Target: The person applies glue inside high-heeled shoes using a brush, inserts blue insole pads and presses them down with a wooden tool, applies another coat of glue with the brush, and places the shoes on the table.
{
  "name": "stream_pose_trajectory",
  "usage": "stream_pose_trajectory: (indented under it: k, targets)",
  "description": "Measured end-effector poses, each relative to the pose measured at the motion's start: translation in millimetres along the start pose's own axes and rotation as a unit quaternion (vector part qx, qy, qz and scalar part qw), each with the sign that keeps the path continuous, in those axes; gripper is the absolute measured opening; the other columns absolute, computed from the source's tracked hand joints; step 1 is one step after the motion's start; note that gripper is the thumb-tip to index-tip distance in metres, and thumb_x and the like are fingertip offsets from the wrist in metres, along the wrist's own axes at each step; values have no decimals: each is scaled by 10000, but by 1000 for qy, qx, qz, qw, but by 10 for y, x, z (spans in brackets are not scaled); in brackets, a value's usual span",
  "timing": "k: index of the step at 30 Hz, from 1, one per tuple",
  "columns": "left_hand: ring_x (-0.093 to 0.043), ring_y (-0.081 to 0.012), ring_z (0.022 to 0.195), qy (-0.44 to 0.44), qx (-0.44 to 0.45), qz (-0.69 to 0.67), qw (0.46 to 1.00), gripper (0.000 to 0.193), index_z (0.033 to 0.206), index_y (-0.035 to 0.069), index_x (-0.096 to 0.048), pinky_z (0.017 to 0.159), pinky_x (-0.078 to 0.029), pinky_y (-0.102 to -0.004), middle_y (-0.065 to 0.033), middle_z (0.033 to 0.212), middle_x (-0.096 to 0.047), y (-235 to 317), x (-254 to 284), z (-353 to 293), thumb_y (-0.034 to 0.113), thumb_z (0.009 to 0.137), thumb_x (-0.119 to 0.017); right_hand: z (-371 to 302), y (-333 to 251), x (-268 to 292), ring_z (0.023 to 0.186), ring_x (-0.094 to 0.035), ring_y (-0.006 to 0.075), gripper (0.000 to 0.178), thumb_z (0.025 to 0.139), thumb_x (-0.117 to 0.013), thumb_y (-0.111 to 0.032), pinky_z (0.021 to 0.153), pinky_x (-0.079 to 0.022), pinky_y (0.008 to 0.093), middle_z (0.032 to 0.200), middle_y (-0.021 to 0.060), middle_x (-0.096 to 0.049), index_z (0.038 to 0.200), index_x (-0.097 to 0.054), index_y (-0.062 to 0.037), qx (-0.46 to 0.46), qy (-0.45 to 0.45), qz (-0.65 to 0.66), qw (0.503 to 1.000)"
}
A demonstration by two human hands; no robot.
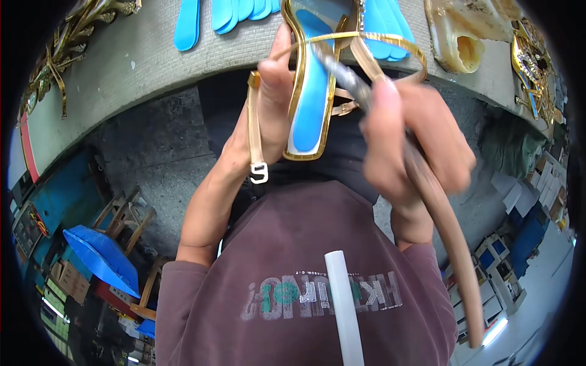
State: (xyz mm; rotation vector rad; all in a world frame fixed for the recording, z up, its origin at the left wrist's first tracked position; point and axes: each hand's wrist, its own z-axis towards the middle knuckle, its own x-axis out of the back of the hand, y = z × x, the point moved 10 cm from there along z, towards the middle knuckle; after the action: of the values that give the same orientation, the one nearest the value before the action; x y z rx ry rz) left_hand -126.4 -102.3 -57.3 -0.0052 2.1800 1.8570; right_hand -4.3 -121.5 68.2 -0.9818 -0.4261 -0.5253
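My left hand point(273, 113) is closed around the left side of a gold-edged sandal point(321, 143), its thumb up beside the rim. Inside the sandal lies a bright blue insole pad point(309, 116) on a white footbed. Thin gold straps loop off the sandal, and a beige strap point(254, 128) with a pale buckle hangs by my left wrist. My right hand point(421, 134), blurred by motion, grips a tool with a long brown wooden handle point(450, 235). Its grey metal end point(345, 73) reaches over the sandal; the tip is too blurred to tell whether it touches the pad.
Several blue insole pads point(187, 27) lie on the grey padded bench point(143, 73) beyond the sandal. Gold sandals point(58, 46) are piled at the far left, with more ornate gold straps point(532, 67) at the right. A translucent yellowish block point(461, 36) sits between.
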Motion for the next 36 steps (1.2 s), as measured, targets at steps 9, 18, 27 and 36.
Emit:
stream_pose_trajectory:
  k: [9,18,27,36]
  targets:
    - [-549,-238,1202,26,29,-60,997,1195,1494,-83,-250,1014,-443,-319,-213,1428,-464,-24,15,-98,885,802,-143,-17,410,101,402,-463,56,224,905,-599,-154,371,-265,197,607,64,-606,781,-673,17,-290,-74,104,948]
    - [-647,-239,1033,-16,37,-110,993,1014,1455,-98,-320,928,-512,-323,-233,1368,-505,222,-43,46,763,928,-224,311,442,268,419,-497,71,192,877,-639,-145,393,-274,193,637,66,-625,766,-675,8,-245,-41,128,960]
    - [-635,-192,941,22,-79,-137,987,986,1378,-72,-390,804,-531,-313,-144,1089,-637,1013,807,1133,786,916,-238,-339,760,1909,403,-460,134,165,899,-558,-69,377,-350,217,700,145,-570,758,-554,16,-127,259,227,930]
    - [-572,-177,559,49,-106,-153,981,715,1027,88,-588,462,-453,-322,-68,732,-631,723,1614,2947,650,1003,-146,-564,949,1648,394,-459,129,190,897,-512,-65,379,-347,222,666,156,-587,728,-540,19,-161,246,214,932]
